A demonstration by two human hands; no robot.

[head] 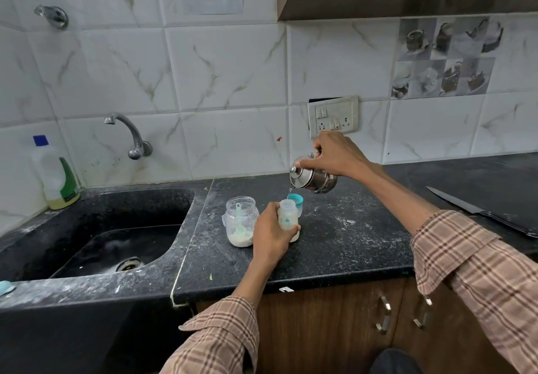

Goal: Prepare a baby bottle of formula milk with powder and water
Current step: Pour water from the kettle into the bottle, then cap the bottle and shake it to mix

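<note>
- The left hand [272,229] wraps its fingers and thumb around the baby bottle [288,219], holding it upright on the black countertop [349,245] just below the middle of the frame.
- The right hand [334,156] grips the handle of a small steel kettle [314,177] from above, tipped with its lidded end down to the left; a thin stream of water [289,191] falls from it into the bottle's open mouth.
- The bottle is short, translucent white, with a small teal print on its side and pale powder visible at its base (how far the water has risen cannot be told).
- Just behind the bottle, touching or nearly so, stands its teal cap [295,199].
- Just left of the left hand sits an open clear jar [241,222] with white powder at the bottom and a pale green scoop [240,222] standing in it.
- The countertop is dusted with white specks; its front edge runs across the lower centre, with bare surface to the right of the bottle.
- A dark knife [477,209] lies at the right edge, well apart from the hands.
- The black sink [102,242] fills the lower left, its rim near the jar; a tap [128,133] juts from the tiled wall above it, and a detergent bottle [56,175] stands at the far left.
- A switch panel [333,116] sits on the wall just above the right hand.
</note>
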